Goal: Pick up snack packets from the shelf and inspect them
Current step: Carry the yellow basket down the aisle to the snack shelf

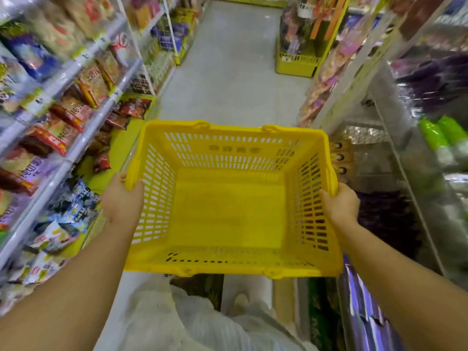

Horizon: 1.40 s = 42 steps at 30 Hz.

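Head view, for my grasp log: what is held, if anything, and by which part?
The yellow basket, by its side rims: left hand on the left rim, right hand on the right rim.

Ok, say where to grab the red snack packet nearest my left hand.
Probably pinch the red snack packet by its upper edge, from the aisle side: that edge stands free. The left hand must first release the yellow basket.

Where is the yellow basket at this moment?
In the head view the yellow basket is in the centre, above the aisle floor, with the left hand gripping its left rim and the right hand its right rim.
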Each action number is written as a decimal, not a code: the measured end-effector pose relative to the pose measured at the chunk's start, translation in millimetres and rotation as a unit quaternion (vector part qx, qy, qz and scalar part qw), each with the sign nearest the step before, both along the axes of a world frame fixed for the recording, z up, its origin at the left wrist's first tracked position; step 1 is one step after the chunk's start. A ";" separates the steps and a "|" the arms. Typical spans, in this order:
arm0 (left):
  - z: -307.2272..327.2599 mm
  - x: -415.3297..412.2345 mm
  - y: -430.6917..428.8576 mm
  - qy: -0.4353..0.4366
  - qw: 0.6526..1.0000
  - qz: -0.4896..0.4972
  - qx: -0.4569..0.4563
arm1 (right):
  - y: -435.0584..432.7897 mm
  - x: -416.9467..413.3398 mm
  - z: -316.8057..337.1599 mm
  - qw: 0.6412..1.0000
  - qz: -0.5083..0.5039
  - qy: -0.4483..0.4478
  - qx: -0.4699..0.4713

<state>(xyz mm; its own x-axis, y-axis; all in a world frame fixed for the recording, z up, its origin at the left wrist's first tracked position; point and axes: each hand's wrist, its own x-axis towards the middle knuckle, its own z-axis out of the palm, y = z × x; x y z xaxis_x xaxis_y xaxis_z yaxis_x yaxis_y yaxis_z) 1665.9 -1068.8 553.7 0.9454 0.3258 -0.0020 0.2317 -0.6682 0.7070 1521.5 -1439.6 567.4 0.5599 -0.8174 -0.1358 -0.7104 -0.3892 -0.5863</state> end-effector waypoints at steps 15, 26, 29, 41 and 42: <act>-44.6 162.3 -99.9 0.006 0.997 -0.069 0.018 | -64.0 102.6 -45.2 0.996 -0.072 0.043 0.021; -94.3 354.9 -143.8 0.049 0.984 -0.173 0.019 | -66.2 235.0 -108.5 0.980 -0.165 0.102 0.050; -124.0 386.4 -156.4 0.056 0.982 -0.180 0.026 | -72.1 258.5 -139.4 0.975 -0.180 0.116 0.066; -386.0 381.8 -216.6 0.087 0.977 -0.193 0.027 | -113.3 250.5 -392.5 0.948 -0.249 0.183 0.073; -412.3 378.5 -219.2 0.094 0.976 -0.195 0.030 | -113.1 247.2 -416.0 0.947 -0.249 0.192 0.060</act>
<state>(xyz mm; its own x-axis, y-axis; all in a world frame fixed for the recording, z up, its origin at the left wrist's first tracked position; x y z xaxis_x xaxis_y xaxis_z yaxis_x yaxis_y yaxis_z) 2044.4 -1288.0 141.4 0.9823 -0.0547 -0.1794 0.0729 -0.7698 0.6341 1768.7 -1552.7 151.4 -0.0017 -0.9333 -0.3592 -0.9586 0.1039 -0.2653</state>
